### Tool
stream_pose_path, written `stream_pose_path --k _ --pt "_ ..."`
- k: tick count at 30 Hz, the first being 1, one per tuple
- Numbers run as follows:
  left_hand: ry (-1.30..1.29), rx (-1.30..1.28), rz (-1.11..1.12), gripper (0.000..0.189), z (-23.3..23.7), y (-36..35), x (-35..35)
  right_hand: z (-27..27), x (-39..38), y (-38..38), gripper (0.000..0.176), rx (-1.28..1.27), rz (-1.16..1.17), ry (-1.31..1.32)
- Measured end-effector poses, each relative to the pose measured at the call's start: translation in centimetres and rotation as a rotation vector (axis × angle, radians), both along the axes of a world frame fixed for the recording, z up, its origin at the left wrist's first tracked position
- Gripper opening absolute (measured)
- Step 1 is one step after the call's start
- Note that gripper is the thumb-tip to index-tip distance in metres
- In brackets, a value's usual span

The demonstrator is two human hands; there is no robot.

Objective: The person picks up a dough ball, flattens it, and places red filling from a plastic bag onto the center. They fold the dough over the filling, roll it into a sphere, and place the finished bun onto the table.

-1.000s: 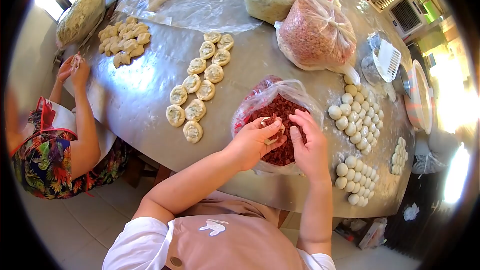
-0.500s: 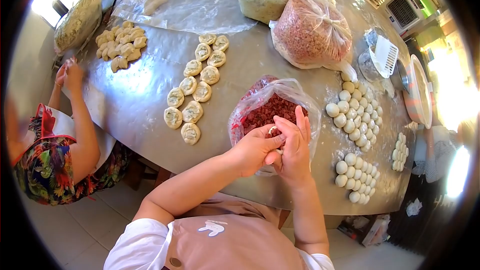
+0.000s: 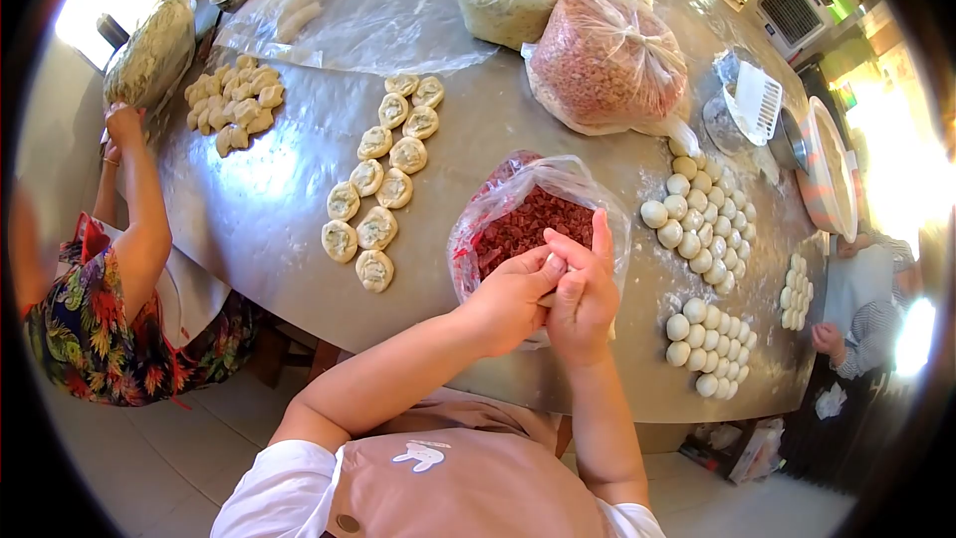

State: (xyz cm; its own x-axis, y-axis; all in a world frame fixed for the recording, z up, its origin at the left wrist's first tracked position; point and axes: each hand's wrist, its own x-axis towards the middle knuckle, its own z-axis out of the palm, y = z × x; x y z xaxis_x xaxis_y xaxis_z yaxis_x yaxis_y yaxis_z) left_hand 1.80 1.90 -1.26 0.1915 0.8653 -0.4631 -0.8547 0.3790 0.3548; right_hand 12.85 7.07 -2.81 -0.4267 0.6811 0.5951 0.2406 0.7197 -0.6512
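Note:
My left hand [image 3: 506, 301] and my right hand [image 3: 585, 291] meet over the near side of an open plastic bag [image 3: 625, 224] of dark red, crumbly filling [image 3: 528, 229]. Between them, fingers and thumbs close round a small piece of pale dough [image 3: 546, 300], mostly hidden by the fingers. My right index finger points up, away from the dough. Left of the bag lie two rows of round filled dough pieces [image 3: 377, 227] with pale, greenish centres.
Smooth dough balls [image 3: 700, 224] sit in floury groups on the right, with more balls [image 3: 709, 351] nearer. Tied bags of pink filling [image 3: 607, 65] and pale filling [image 3: 518, 0] stand behind. Dough lumps [image 3: 237, 105] lie far left. One co-worker's hands [image 3: 121, 125] reach a bag; another person's hand [image 3: 827, 339] shows right.
My fingers have closed further over the dough, hiding more of it. The left co-worker's hands have moved up to the bag. Another person's hand has come into view at the right.

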Motion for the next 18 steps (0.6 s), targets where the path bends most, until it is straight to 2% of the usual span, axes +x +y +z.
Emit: stream_pose_path --k 4,7,10,11,12,15,18 --pt "0.279 -0.003 -0.046 0.029 0.2 0.6 0.3 0.1 -1.0 -0.8 0.029 0.116 -0.145 -0.070" --pt "0.295 0.012 -0.002 0.030 0.1 0.7 0.7 -0.3 -1.0 -0.3 0.032 -0.008 -0.089 0.021" --pt "-0.081 0.207 0.184 0.042 1.4 0.7 1.1 0.2 -1.4 0.1 0.043 -0.415 -0.125 0.376" --pt "-0.055 0.202 0.170 0.046 1.6 0.7 1.2 0.3 -1.4 0.3 0.046 -0.526 -0.126 0.514" --pt "-0.029 0.198 0.158 0.049 1.8 0.7 1.4 0.7 -0.9 0.4 0.062 -0.515 -0.093 0.367" --pt "0.037 0.262 0.154 0.049 1.1 0.4 1.5 0.5 -1.2 -0.5 0.074 -0.503 0.021 0.377" --pt "0.010 0.208 0.109 0.045 1.1 0.1 1.0 0.9 0.0 0.0 0.063 -0.276 0.012 0.159"
